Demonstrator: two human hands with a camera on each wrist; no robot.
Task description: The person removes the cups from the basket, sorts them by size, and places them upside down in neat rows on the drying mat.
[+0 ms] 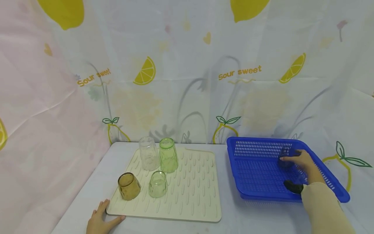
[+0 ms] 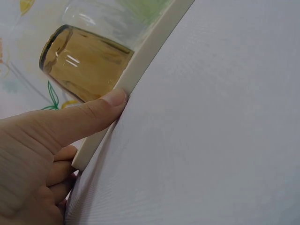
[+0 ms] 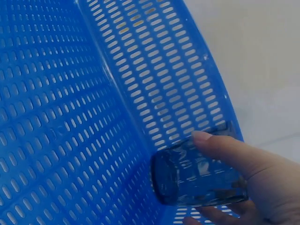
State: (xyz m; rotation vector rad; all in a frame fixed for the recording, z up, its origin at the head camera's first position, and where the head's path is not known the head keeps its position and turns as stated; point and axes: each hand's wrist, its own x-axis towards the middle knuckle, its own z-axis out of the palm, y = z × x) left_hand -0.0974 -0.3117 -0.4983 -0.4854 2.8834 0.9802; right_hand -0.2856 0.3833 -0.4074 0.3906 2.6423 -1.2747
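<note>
My right hand is inside the blue basket, near its back right corner. It grips a dark blue glass, thumb on the upper side and fingers beneath; the glass is tilted in the right wrist view. At the front left corner of the cream drying mat, my left hand holds on, its thumb against the front edge and its fingers at the left side. Close to that hand, an amber glass stands on the mat.
Also on the mat are a short pale green glass, a tall clear glass and a tall green glass. Behind the white table hangs a lemon-print cloth. The basket has raised, slotted walls.
</note>
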